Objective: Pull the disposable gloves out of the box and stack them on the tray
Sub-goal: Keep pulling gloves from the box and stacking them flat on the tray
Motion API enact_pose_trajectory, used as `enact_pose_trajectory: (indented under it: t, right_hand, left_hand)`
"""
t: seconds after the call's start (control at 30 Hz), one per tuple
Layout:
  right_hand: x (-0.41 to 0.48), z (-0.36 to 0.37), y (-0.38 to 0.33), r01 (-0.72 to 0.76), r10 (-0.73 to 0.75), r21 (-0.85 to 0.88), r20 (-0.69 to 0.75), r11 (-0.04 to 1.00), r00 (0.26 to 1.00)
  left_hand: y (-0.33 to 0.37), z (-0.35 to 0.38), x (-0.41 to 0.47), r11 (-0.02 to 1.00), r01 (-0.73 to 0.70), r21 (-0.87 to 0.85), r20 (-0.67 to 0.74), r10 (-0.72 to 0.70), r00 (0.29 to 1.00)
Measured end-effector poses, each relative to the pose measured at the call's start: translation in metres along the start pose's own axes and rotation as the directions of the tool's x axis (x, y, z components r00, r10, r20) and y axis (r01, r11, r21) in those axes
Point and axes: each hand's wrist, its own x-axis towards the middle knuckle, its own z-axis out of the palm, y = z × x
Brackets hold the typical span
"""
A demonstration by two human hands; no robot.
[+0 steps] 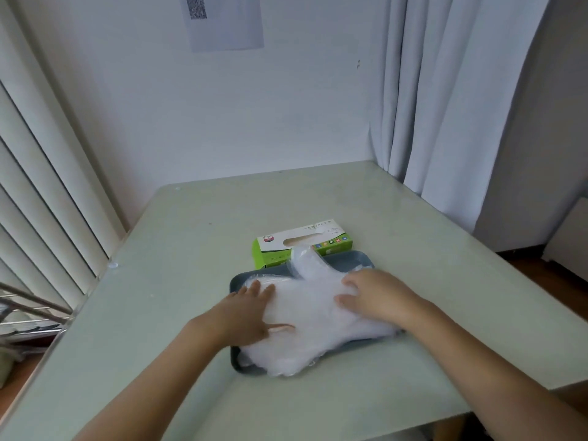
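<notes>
2 hands lie flat on the gloves [313,316]. The left hand [251,308] has its fingers straight and spread on the stack's left part. Its thumb shows only as a pink blur through the film, so whether it sits under a layer cannot be told. The right hand [372,297] presses down with its fingers lightly bent, gripping nothing.

The gloves sit under and between both hands as a cloudy white heap on the tray [237,281], and their layers cannot be counted. They cover most of the tray. Only its dark rim shows, by the left fingertips, beyond the right hand and along the near edge, where the gloves spill over. 1 glove thumb pokes away from the hands, over the far rim and in front of the box [286,245].

The box stands just beyond the hands, touching or almost touching the tray. Its lower front is hidden and its print is too small to read.

All this rests on a pale green table [191,233] in a corner. A white wall rises beyond the hands and carries a paper [226,23] with a code, cut off at the top. Curtains [445,90] hang to the right of the right hand and blinds [47,170] to the left of the left hand. A wire rack [28,310] is cut off by the frame's left edge.
</notes>
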Motion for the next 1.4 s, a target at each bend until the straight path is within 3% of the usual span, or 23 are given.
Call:
enact_pose_trajectory:
  t: [0.13,0.23,0.47,0.67,0.9,1.07,1.23,1.3,1.4]
  right_hand:
    - [0.024,-0.028,-0.004,0.107,-0.069,0.135,-0.256,0.985,0.964]
    - [0.057,-0.041,-0.008,0.196,-0.165,0.115,-0.234,0.974,0.958]
    - [0.126,-0.037,-0.021,0.297,-0.289,0.054,-0.12,0.953,0.95]
    - [0.162,-0.012,-0.02,0.352,-0.352,-0.009,-0.003,0.936,0.936]
    - [0.167,-0.005,-0.017,0.463,-0.447,0.073,-0.165,0.883,0.879]
    - [0.165,0.004,-0.006,0.427,-0.324,0.327,-0.324,0.843,0.889]
    - [0.166,-0.002,-0.005,0.351,-0.157,0.605,-0.351,0.715,0.923]
    - [0.166,-0.003,-0.003,0.318,-0.09,0.696,-0.344,0.643,0.935]
    - [0.167,-0.005,0.0,0.244,0.018,0.856,-0.282,0.456,0.959]
  left_hand:
    - [-0.018,-0.036,0.006,0.945,0.019,-0.328,-0.168,-0.078,0.983]
    - [-0.038,-0.052,0.023,0.845,-0.012,-0.535,-0.273,-0.16,0.949]
    - [-0.05,-0.057,0.065,0.753,-0.064,-0.655,-0.317,-0.197,0.928]
    - [-0.046,-0.038,0.092,0.791,-0.066,-0.608,-0.272,-0.13,0.954]
    - [-0.055,-0.014,0.11,0.745,-0.145,-0.651,-0.29,-0.068,0.955]
    - [-0.058,-0.008,0.114,0.733,-0.17,-0.659,-0.312,-0.06,0.948]
    - [-0.059,-0.007,0.116,0.723,-0.189,-0.664,-0.318,-0.044,0.947]
    - [-0.059,-0.008,0.116,0.727,-0.189,-0.66,-0.315,-0.039,0.948]
    - [-0.058,-0.012,0.115,0.738,-0.159,-0.656,-0.272,-0.035,0.962]
